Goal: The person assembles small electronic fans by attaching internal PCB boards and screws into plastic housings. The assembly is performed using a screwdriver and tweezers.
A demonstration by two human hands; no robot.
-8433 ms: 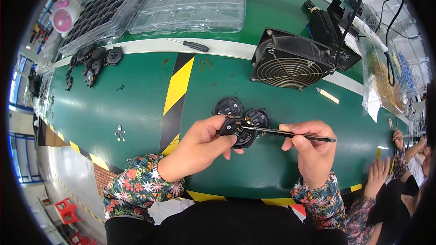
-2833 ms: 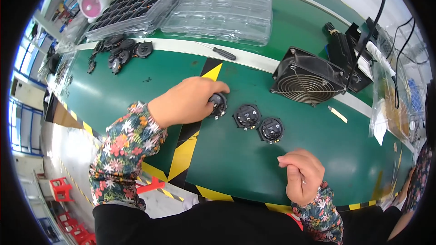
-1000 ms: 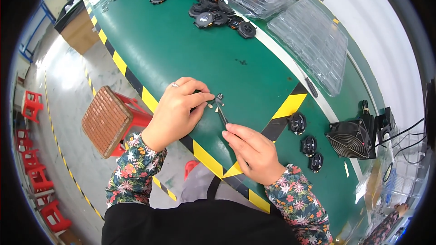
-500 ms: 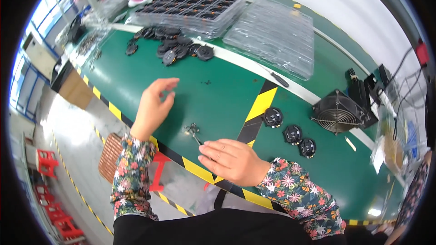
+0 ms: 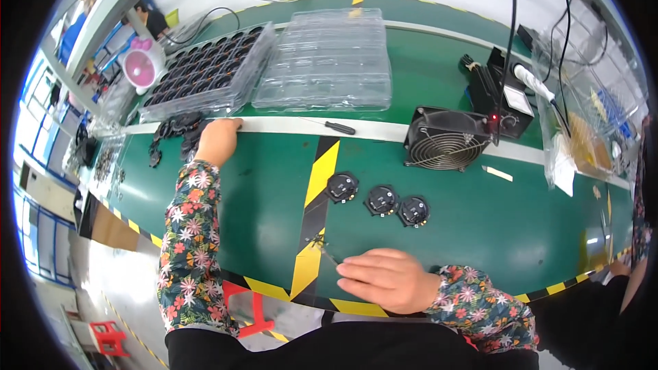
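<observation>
My right hand [image 5: 387, 279] is closed near the bench's front edge, around a thin metal-shafted tool [image 5: 330, 256]. Its handle is hidden in my palm, so its exact kind does not show. Several tiny dark pieces [image 5: 317, 240], too small to name, cluster at the tool's tip, over the yellow-black tape. My left hand [image 5: 218, 141] reaches far left to a pile of black round parts [image 5: 179, 125]. Its fingers are mostly hidden behind the hand, and whether it grips a part does not show. Three black round parts [image 5: 382, 200] lie beyond my right hand.
A tray of black parts [image 5: 205, 72] and stacked clear plastic trays [image 5: 325, 58] stand at the back. A black-handled screwdriver [image 5: 340, 128] rests on the white strip [image 5: 384, 130]. To the right are a black fan [image 5: 444, 140], cables and a plastic bag [image 5: 596, 130].
My left hand has gone from above the near bench out to the pile of black parts. The view has swung rightward. My right hand still holds the tool.
</observation>
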